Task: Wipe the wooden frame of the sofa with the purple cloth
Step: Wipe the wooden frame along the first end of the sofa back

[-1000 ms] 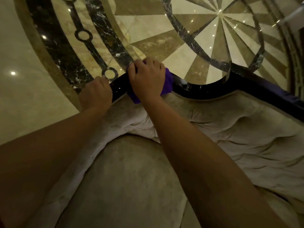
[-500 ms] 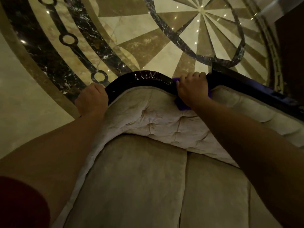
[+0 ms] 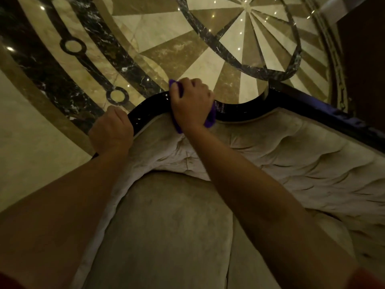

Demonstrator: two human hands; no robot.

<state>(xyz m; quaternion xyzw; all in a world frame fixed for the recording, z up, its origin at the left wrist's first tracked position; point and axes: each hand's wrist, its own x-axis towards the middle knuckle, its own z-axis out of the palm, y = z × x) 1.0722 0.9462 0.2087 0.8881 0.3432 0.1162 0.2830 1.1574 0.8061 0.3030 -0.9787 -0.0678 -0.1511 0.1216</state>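
On frame (image 3: 150, 105), right hand (image 3: 192, 103) moved leftward.

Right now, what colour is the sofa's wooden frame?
Glossy black, seen in the head view: the wooden frame curves along the backrest under the right hand.

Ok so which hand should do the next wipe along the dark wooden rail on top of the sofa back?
Right. The right hand is already closed on the purple cloth and pressed onto the wooden frame. The left hand holds no cloth; it grips the frame's curved end, seemingly as a brace.
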